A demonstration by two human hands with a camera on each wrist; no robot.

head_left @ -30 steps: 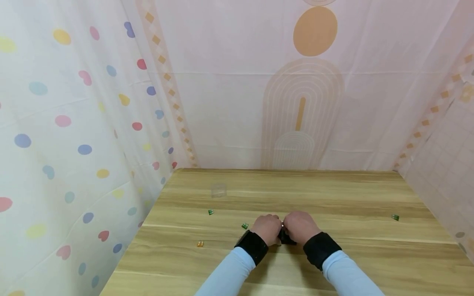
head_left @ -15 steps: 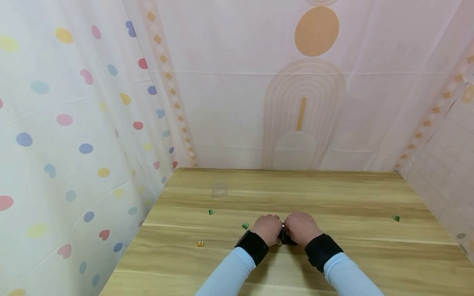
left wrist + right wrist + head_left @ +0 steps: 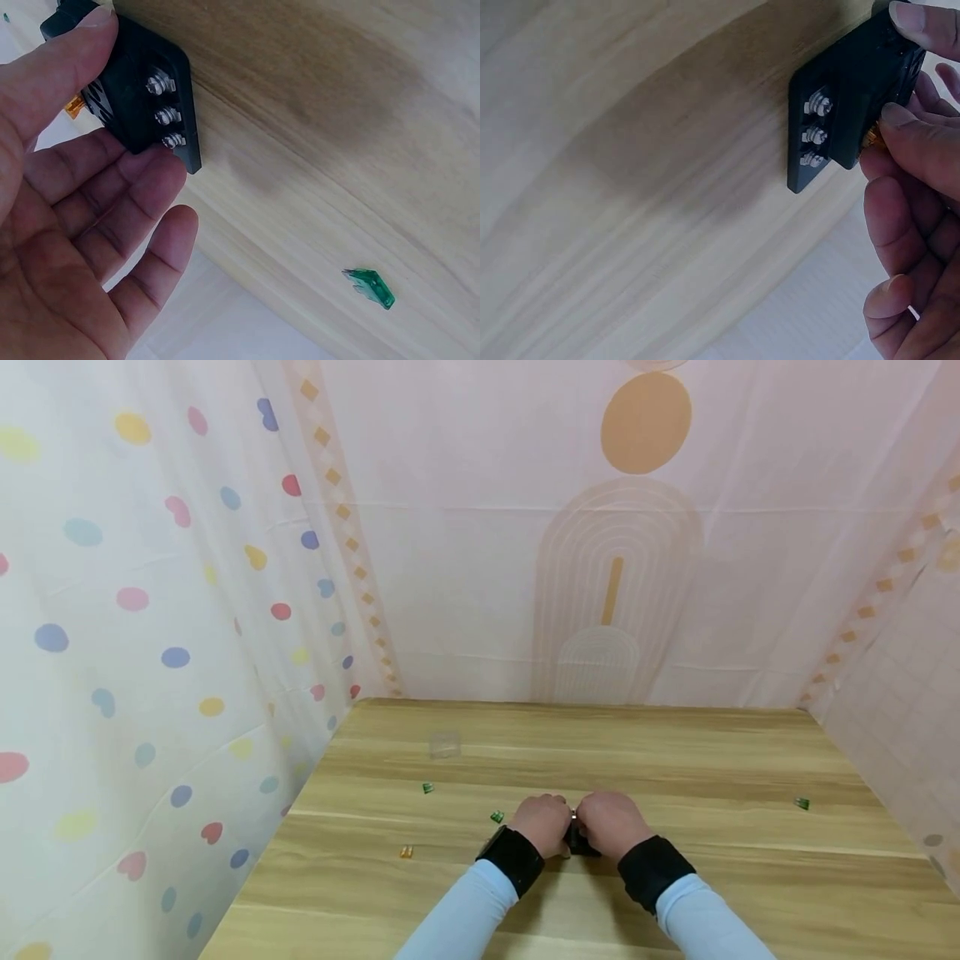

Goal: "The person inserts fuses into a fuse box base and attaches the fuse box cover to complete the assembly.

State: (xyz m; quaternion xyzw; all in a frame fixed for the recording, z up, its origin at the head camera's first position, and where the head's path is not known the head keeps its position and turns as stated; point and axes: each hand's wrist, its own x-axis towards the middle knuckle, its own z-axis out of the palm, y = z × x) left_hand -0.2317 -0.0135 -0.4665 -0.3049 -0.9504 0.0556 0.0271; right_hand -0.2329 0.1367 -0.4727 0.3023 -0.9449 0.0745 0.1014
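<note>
A black fuse block [image 3: 135, 75] with three metal screw terminals along one side is between my two hands, close over the table in the head view. My left hand [image 3: 542, 822] grips the block by its edge, the thumb on top and the fingers underneath. The right hand [image 3: 613, 822] pinches an orange blade fuse [image 3: 871, 135] between thumb and forefinger, against the block's slotted face. In the left wrist view, part of this fuse [image 3: 73, 106] shows past the left thumb. My fingers hide most of it.
On the wooden table [image 3: 675, 910] several loose blade fuses lie about: a green one [image 3: 497, 817] by the left hand, another green one [image 3: 428, 787] beyond, an orange one [image 3: 407, 852] nearer, and a green one [image 3: 802, 803] far right. A clear plastic cover [image 3: 446, 745] lies at the back left.
</note>
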